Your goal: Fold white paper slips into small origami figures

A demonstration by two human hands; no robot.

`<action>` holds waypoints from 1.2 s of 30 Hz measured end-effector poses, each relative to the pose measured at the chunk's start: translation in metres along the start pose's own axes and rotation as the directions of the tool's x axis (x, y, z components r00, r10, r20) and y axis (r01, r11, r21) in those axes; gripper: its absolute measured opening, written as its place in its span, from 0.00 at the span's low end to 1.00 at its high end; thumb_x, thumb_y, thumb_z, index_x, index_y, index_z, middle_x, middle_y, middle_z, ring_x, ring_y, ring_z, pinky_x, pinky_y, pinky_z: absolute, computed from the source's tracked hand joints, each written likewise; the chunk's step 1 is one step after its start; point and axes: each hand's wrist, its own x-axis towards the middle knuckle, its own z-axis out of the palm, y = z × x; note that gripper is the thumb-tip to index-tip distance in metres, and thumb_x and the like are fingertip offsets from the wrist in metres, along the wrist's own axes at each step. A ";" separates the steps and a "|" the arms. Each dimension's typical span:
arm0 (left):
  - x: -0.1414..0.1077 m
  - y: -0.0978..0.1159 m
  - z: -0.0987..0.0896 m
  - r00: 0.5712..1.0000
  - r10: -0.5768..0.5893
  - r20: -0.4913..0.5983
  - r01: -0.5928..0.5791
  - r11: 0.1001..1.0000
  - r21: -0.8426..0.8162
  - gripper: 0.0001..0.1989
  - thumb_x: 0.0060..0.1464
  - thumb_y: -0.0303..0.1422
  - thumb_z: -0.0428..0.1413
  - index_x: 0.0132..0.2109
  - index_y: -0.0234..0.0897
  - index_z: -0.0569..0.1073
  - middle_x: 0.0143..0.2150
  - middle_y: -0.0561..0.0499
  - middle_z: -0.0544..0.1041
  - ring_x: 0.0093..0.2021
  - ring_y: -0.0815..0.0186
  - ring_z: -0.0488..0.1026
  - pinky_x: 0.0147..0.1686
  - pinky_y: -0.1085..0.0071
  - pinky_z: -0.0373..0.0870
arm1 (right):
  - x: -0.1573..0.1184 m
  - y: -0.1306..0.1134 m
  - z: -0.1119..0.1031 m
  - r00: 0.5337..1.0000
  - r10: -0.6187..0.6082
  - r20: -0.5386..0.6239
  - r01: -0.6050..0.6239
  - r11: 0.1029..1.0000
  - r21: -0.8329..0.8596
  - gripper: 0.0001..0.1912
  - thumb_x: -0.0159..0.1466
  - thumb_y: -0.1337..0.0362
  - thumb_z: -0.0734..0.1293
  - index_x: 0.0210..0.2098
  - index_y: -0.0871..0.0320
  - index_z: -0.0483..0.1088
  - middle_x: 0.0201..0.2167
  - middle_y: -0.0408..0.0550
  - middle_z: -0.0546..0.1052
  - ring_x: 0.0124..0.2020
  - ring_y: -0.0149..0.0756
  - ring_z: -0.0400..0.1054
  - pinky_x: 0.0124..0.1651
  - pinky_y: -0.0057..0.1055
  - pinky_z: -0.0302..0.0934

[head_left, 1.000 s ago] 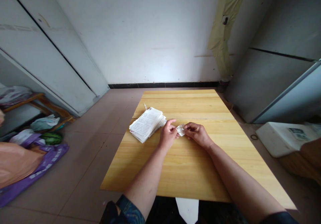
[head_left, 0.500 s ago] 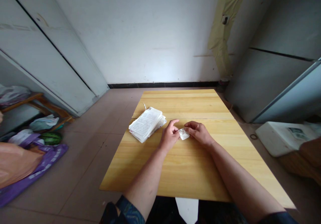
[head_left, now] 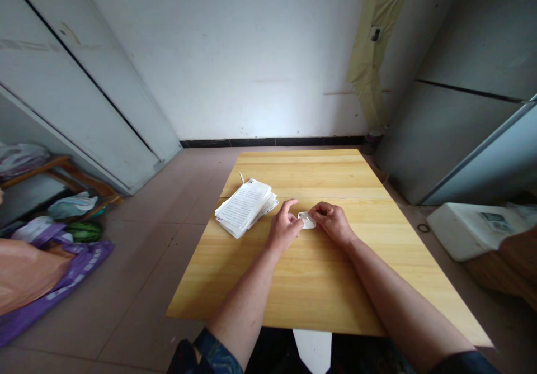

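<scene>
Left hand (head_left: 285,226) and right hand (head_left: 332,222): slightly apart, fingers of both pinching a small white paper (head_left: 307,221) between them. Paper located above mid-tabletop (head_left: 323,284); contact with surface cannot be told. Stack of printed sheets (head_left: 244,206): left of left hand, edges uneven.

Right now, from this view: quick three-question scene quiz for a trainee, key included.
1. True or false: the paper stack lies to the left of the left hand.
2. Which thing do the left hand and the right hand both touch? a) the paper stack; b) the small white piece; c) the purple bag.
3. Fill in the blank: the white box is beyond the ____ side of the wooden table.

Key: 1 true; 2 b; 3 right.
</scene>
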 end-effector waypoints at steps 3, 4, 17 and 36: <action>0.001 -0.002 0.001 1.000 0.005 -0.002 -0.005 1.000 0.021 0.29 0.43 0.25 0.53 0.56 0.40 0.64 0.19 0.63 0.68 0.16 0.74 0.64 0.18 0.80 0.59 | -0.001 -0.003 0.001 1.000 0.017 -0.002 -0.017 1.000 0.020 0.09 0.52 0.58 0.65 0.24 0.58 0.69 0.15 0.40 0.69 0.18 0.30 0.61 0.23 0.27 0.54; 0.001 -0.003 0.001 1.000 0.009 -0.007 -0.009 1.000 0.027 0.30 0.42 0.24 0.52 0.56 0.40 0.64 0.19 0.63 0.68 0.16 0.75 0.63 0.18 0.80 0.59 | -0.002 -0.004 0.002 1.000 0.027 0.003 -0.027 0.999 0.027 0.09 0.52 0.58 0.65 0.24 0.58 0.69 0.15 0.40 0.69 0.18 0.30 0.60 0.23 0.27 0.54; 0.003 -0.003 -0.001 0.998 0.000 -0.065 0.002 0.999 0.033 0.29 0.43 0.23 0.50 0.55 0.40 0.64 0.19 0.63 0.67 0.15 0.75 0.61 0.18 0.80 0.56 | -0.003 -0.004 0.002 0.996 0.059 0.060 -0.063 0.995 0.074 0.09 0.53 0.58 0.65 0.25 0.58 0.67 0.13 0.38 0.68 0.15 0.28 0.60 0.21 0.25 0.52; 0.004 -0.010 -0.004 0.998 0.042 -0.055 -0.044 0.998 -0.036 0.24 0.49 0.26 0.51 0.55 0.39 0.63 0.20 0.62 0.67 0.16 0.75 0.62 0.17 0.81 0.58 | -0.004 0.000 0.004 0.994 0.011 0.112 -0.033 0.981 0.191 0.10 0.51 0.62 0.62 0.33 0.56 0.63 0.15 0.34 0.66 0.13 0.27 0.58 0.18 0.24 0.51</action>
